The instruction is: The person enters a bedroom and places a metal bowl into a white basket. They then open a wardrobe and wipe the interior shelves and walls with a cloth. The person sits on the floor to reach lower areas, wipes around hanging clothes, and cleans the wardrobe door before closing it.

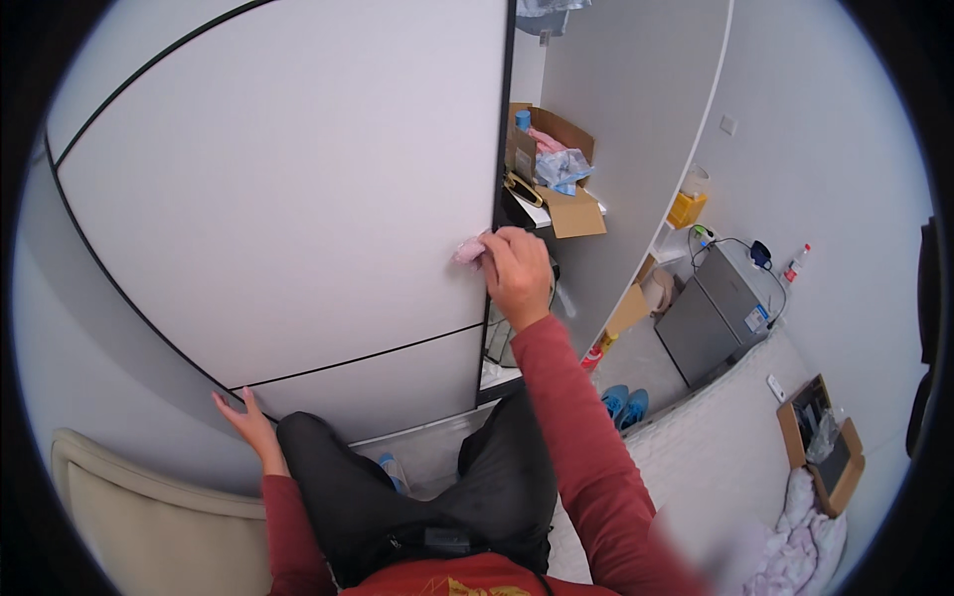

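Observation:
My right hand (518, 272) pinches a crumpled pink cloth (470, 251) against the edge of a large white sliding wardrobe door (298, 194) with black trim. Low on the left, my left hand (250, 425) has its fingers spread beside the door's lower left edge and appears to hold nothing. Past the door's right edge the wardrobe is open. On a shelf inside lies an open cardboard box (577, 216) with a blue and white plastic bag (563, 167) and pink fabric in it.
A grey mini fridge (708, 320) with a dark cup (761, 254) and a bottle (796, 264) stands at the right. Blue shoes (633, 407) lie on the floor. The white bed (715, 447) holds an open box (850, 447) and bunched cloth. A beige headboard (164, 521) is at lower left.

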The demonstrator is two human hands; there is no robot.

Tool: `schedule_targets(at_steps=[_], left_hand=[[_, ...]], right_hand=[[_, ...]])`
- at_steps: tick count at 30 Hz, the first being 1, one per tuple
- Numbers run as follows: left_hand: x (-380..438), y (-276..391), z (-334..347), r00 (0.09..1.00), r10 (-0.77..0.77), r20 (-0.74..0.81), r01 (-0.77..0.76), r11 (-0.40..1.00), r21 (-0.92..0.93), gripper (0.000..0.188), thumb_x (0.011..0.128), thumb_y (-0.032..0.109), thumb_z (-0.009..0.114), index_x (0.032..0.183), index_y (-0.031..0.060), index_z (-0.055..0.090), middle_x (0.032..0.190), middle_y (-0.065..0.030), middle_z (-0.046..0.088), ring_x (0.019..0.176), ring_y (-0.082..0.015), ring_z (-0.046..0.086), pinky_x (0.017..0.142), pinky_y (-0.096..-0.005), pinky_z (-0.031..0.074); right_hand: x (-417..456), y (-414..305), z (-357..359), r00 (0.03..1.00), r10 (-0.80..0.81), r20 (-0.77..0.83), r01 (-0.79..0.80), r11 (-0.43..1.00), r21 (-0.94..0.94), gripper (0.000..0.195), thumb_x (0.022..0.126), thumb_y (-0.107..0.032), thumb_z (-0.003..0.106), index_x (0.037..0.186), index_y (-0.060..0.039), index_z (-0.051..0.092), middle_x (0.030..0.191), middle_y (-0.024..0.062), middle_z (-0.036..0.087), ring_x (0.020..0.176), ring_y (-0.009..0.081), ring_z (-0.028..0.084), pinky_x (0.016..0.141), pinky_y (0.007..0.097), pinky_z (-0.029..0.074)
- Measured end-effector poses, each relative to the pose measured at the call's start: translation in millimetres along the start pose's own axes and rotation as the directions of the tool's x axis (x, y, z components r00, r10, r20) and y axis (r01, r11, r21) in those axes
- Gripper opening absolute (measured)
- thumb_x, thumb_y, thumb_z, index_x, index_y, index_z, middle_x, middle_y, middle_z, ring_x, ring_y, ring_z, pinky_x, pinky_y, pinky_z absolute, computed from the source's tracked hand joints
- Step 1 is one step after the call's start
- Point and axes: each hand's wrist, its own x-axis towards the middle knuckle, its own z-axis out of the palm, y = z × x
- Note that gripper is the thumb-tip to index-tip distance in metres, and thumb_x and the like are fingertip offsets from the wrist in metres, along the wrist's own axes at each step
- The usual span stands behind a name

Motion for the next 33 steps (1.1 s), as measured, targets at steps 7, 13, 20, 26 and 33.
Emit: schedule_targets(at_steps=[7,13,20,26,33], left_hand=[[-45,86,-7,0.892,0.441,0.100,-0.430,0.896,-0.115,0.059,0.101,0.002,0.055,0.157,-0.0016,0.039,0.169,-0.0217,0.035,0.156,-0.0342,0.035,0.129,-0.0465,0.025],[-55,173,21,0.566,0.782,0.260,-0.677,0.621,-0.395,0.050,0.095,-0.004,0.057,0.145,-0.0031,0.053,0.153,-0.0232,0.055,0.140,-0.0378,0.053,0.120,-0.0494,0.039],[-98,439,156,-0.217,0.969,0.121,-0.758,-0.090,-0.646,0.022,0.086,0.005,0.069,0.107,0.0060,0.073,0.111,-0.0097,0.075,0.107,-0.0269,0.071,0.100,-0.0470,0.052],[-116,426,258,-0.319,0.657,0.682,-0.947,-0.255,-0.198,0.014,0.091,0.019,0.068,0.089,0.0157,0.082,0.093,-0.0038,0.079,0.091,-0.0224,0.074,0.082,-0.0381,0.053],[-121,406,259,-0.272,0.462,0.844,-0.917,-0.392,-0.081,0.019,0.091,0.025,0.068,0.077,0.0190,0.080,0.079,-0.0024,0.076,0.082,-0.0208,0.072,0.078,-0.0371,0.046]], right_hand=[[-113,-22,21,0.963,-0.024,0.268,0.006,0.998,0.068,0.019,0.081,-0.009,0.074,0.101,-0.0102,0.072,0.098,0.0052,0.064,0.089,0.0264,0.063,0.079,0.0403,0.049],[-36,-39,32,0.993,0.091,0.069,-0.101,0.983,0.153,0.027,0.079,-0.003,0.077,0.104,-0.0103,0.075,0.101,0.0085,0.064,0.093,0.0305,0.064,0.081,0.0420,0.050],[-78,-32,23,0.989,0.077,0.124,-0.087,0.993,0.080,0.017,0.082,-0.003,0.072,0.098,-0.0061,0.068,0.096,0.0113,0.064,0.090,0.0317,0.064,0.077,0.0436,0.049],[-139,3,-32,0.927,0.266,0.264,-0.292,0.954,0.066,0.021,0.083,-0.003,0.078,0.102,-0.0069,0.069,0.101,0.0127,0.066,0.095,0.0362,0.066,0.082,0.0445,0.053],[-92,167,-148,0.938,0.344,-0.047,-0.337,0.871,-0.357,0.017,0.087,-0.007,0.076,0.102,-0.0060,0.068,0.106,0.0123,0.065,0.104,0.0349,0.064,0.092,0.0467,0.049]])
